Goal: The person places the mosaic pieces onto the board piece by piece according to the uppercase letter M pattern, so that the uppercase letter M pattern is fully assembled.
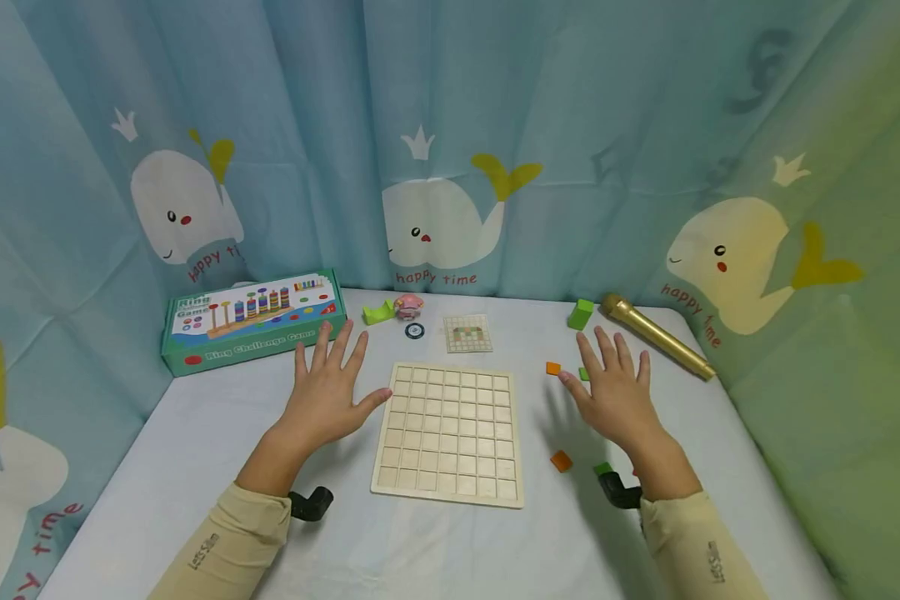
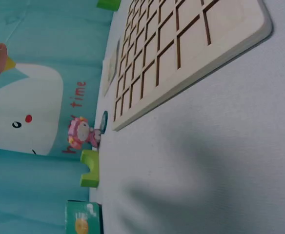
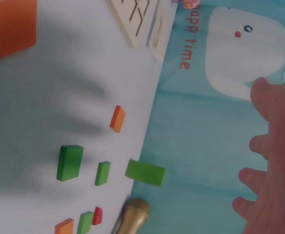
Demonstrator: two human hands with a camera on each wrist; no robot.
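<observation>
Both hands hover over the white table with fingers spread, holding nothing. My left hand (image 1: 330,392) is just left of a pale wooden grid board (image 1: 450,433), its thumb overlapping the board's edge in the head view. On the board's other side, my right hand (image 1: 615,387) is above several small coloured tiles. Among these are an orange tile (image 1: 561,461) and a green tile (image 3: 70,162); another orange tile (image 3: 117,119) lies farther back. Behind the board rests a small square card (image 1: 467,333) printed with a grid pattern.
A green ring game box (image 1: 255,321) stands at the back left. Beside it are a light green arch block (image 1: 378,312), a pink figurine (image 1: 408,306) and a dark round chip (image 1: 415,331). At the back right are a green block (image 1: 581,314) and a gold microphone (image 1: 660,336). Whale-print curtains surround the table.
</observation>
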